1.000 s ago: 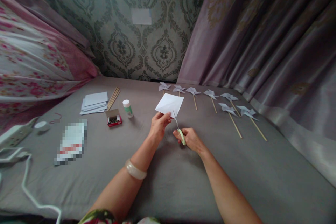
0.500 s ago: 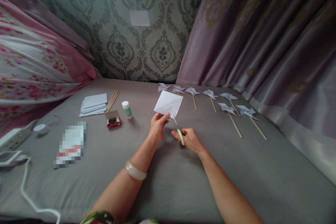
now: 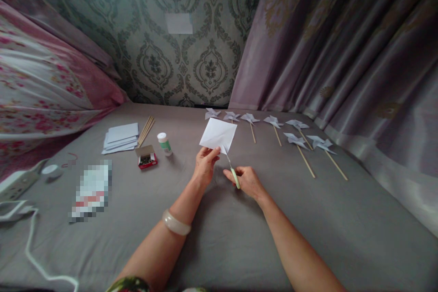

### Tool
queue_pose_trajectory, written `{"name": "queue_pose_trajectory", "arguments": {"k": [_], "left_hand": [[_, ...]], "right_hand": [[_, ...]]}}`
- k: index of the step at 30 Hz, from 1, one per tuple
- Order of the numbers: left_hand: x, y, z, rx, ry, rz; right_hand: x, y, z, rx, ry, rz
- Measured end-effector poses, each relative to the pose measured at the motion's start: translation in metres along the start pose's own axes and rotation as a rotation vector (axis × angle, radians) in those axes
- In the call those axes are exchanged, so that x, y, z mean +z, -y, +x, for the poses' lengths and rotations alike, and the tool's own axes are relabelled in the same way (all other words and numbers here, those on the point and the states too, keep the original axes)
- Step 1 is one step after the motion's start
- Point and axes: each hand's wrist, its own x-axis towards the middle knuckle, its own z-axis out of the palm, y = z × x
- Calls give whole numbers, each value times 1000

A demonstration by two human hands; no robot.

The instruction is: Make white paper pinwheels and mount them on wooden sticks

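Observation:
My left hand (image 3: pixel 206 164) pinches the lower edge of a square white sheet of paper (image 3: pixel 218 133), held up above the grey cloth. Faint crease lines cross the sheet. In my right hand (image 3: pixel 247 180) is a pair of scissors (image 3: pixel 234 177) with pale green handles. Their blades reach the paper's lower corner, just right of my left thumb. Behind the sheet and to its right lie several white paper pinwheels (image 3: pixel 297 140) on wooden sticks.
On the left are a stack of white paper (image 3: pixel 120 138), wooden sticks (image 3: pixel 146 131), a small red box of little metal pieces (image 3: pixel 147 161) and a white-and-green bottle (image 3: pixel 164 144). A blurred packet (image 3: pixel 91 189), power strip (image 3: pixel 18 182) and white cable (image 3: pixel 32 242) lie nearer.
The view has shifted very slightly. Both hands, the paper and the scissors keep nearly the same positions, with the blades still at the paper's lower corner.

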Motion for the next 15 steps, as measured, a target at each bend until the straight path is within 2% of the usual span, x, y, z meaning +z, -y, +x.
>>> {"name": "queue_pose_trajectory", "arguments": {"k": [15], "left_hand": [[2, -2, -1, -14, 7, -15]], "right_hand": [[1, -4, 2, -13, -38, -19]]}}
